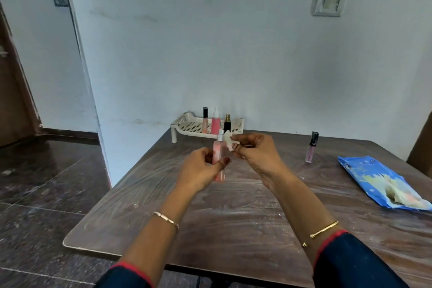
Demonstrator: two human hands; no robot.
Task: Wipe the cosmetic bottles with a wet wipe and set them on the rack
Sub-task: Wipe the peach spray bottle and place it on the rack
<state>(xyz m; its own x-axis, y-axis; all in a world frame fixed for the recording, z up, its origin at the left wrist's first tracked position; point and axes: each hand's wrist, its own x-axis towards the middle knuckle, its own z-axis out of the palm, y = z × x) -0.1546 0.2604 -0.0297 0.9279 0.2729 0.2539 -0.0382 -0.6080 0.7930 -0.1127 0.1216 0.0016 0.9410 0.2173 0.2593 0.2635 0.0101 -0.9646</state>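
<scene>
- My left hand (202, 167) is wrapped around a pink bottle (219, 158), thumb across its front, holding it upright above the counter (210, 217).
- My right hand (254, 154) pinches a small white wet wipe (228, 140) between thumb and fingers, right beside the bottle's upper part and clear cap; I cannot tell if the wipe touches the bottle.
- At the far edge of the counter, against the wall, stands the cream rack (187, 126).
- Three bottles stand on the rack: a slim black-capped tube (205, 120), a pink bottle with a white top (215, 123), and a dark bottle with a gold sprayer (227, 123).
- To my right, a lilac gloss tube (311, 147) with a black cap stands alone on the counter, well apart from the rack.
- Nearer on the right lies the blue wipes pack (378, 184), its flap open with a wipe showing.
- I wear a bangle on each wrist.
</scene>
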